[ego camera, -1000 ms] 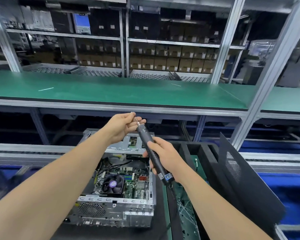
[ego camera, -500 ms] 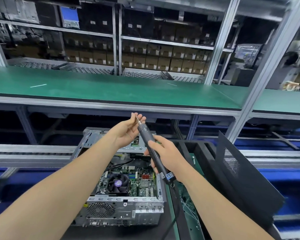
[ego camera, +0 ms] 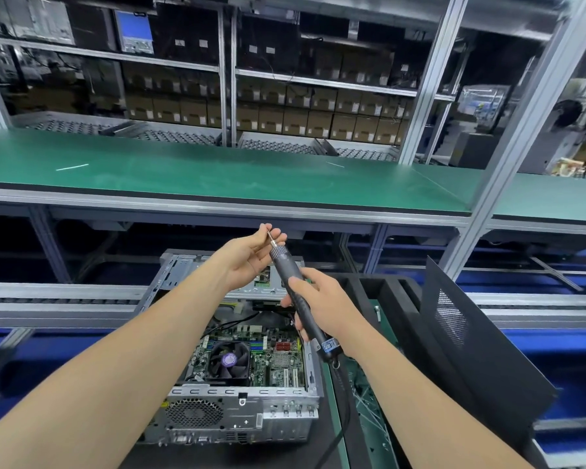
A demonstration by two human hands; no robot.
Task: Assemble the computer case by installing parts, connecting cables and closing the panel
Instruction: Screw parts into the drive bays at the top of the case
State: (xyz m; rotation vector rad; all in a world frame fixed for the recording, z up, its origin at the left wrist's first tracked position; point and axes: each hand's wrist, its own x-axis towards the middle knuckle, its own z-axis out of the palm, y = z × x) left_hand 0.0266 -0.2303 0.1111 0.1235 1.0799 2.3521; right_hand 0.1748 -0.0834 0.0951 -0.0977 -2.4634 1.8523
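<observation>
Far side: a green shelf (ego camera: 183, 177) runs the full width, with racks of cardboard boxes (ego camera: 285, 116) behind it.

Near left of centre, the computer case (ego camera: 244, 406) lies open on its side, rear ports toward the viewer. The circuit board and a black cooling fan (ego camera: 229, 360) are exposed inside.

Above the far end of the case, the left hand (ego camera: 247, 257) is raised palm-up. Its thumb and fingertips pinch the thin metal bit (ego camera: 270, 235) of an electric screwdriver (ego camera: 286, 269) – whether a screw sits on the tip cannot be told.

The screwdriver slants from upper left down to lower right. The right hand (ego camera: 325, 308) is wrapped around its dark barrel, fingers curled tight. A black cord (ego camera: 344, 397) hangs from the tool's near end, down past the right wall of the case.

Right of the case stands a black foam tray (ego camera: 391, 296). Further right, a black side panel (ego camera: 471, 360) with a perforated vent patch leans tilted – apart from the case.
</observation>
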